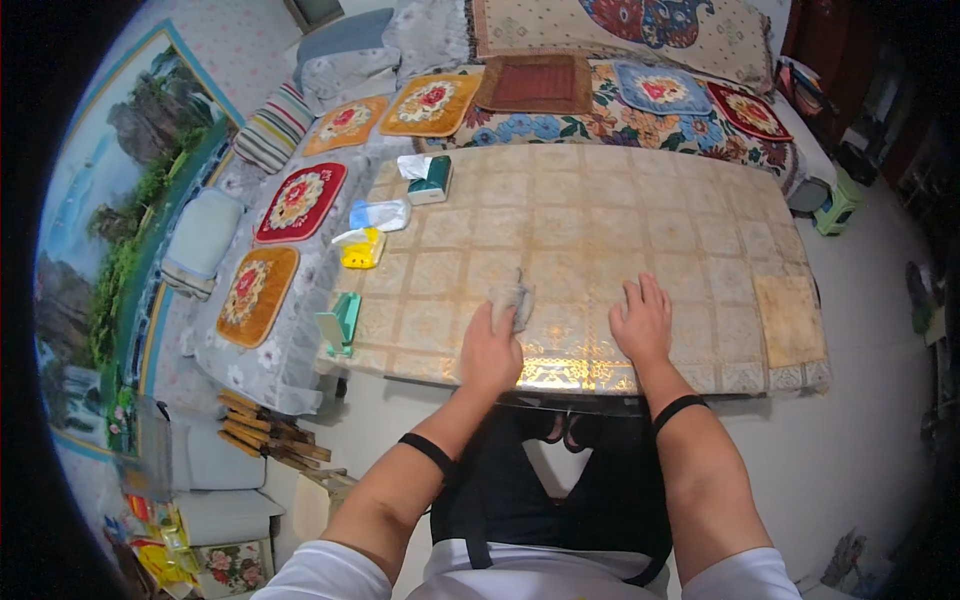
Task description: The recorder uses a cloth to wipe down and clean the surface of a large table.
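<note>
A crumpled grey cloth (523,298) lies on the table under the fingers of my left hand (489,352), which grips it near the front edge. My right hand (643,319) rests palm down on the tablecloth to the right and holds nothing. Its fingers point away from me, slightly apart. Beneath both hands is a table covered with a beige patterned tablecloth (600,217). Light glints off gold print on the cover between my hands.
Along the table's left side stand a green tissue box (430,184), a blue-and-white soft pack (380,215), a yellow tissue pack (361,249) and a teal phone stand (343,324). Sofas with seat mats (302,201) border the left and far sides. A green stool (838,202) is at right.
</note>
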`<state>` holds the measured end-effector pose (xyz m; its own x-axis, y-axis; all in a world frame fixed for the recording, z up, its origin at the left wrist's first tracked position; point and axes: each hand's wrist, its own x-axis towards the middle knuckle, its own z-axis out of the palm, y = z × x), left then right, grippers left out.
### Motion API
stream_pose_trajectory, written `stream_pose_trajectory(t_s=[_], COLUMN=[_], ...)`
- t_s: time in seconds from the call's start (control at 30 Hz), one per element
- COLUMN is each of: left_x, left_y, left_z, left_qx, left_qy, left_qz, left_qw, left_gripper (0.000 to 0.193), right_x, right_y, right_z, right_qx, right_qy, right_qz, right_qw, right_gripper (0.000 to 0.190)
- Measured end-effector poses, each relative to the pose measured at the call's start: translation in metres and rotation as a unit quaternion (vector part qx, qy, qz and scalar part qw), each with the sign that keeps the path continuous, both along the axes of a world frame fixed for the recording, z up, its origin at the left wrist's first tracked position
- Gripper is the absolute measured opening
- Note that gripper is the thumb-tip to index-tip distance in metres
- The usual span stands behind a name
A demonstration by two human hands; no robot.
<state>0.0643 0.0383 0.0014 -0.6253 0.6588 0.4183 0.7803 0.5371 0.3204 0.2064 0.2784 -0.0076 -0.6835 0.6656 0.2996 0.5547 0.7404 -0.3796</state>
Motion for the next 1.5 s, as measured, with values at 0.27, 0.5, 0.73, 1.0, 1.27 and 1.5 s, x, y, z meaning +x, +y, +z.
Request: stream_pose_trajectory(t_s=[0.27, 0.5, 0.73, 1.0, 1.27, 1.5], left_x=[-0.014, -0.028, -0.041, -0.055, -0.065, -0.072], left_y=[0.008, 0.017, 0.026, 0.036, 0.044, 0.048], left_z=[0.003, 0.002, 0.001, 0.000, -0.001, -0.002], left_qx=[-0.003, -0.006, -0.008, -0.009, 0.008, 0.000], left_qy=[-0.009, 0.001, -0.005, -0.012, -0.009, -0.016], left_qz=[-0.010, 0.000, 0.012, 0.023, 0.024, 0.036], left_qw=[1.000, 1.000, 1.000, 1.000, 1.000, 0.999], left_gripper=[0.048, 0.050, 0.049, 0.049, 0.048, 0.047], right_x=[0.000, 0.001, 0.001, 0.001, 0.001, 0.001], right_y=[0.001, 0.000, -0.001, -0.001, 0.000, 0.000], right_z=[-0.004, -0.004, 0.000, 0.003, -0.003, -0.002], right_qx=[0.013, 0.017, 0.008, -0.003, 0.013, 0.015], right_qy=[0.024, 0.031, 0.027, 0.015, 0.023, 0.027], right_qz=[0.003, 0.005, 0.001, 0.003, 0.003, 0.006], right_qw=[1.000, 0.999, 1.000, 1.000, 1.000, 1.000], right_gripper=[0.046, 0.045, 0.046, 0.047, 0.045, 0.046])
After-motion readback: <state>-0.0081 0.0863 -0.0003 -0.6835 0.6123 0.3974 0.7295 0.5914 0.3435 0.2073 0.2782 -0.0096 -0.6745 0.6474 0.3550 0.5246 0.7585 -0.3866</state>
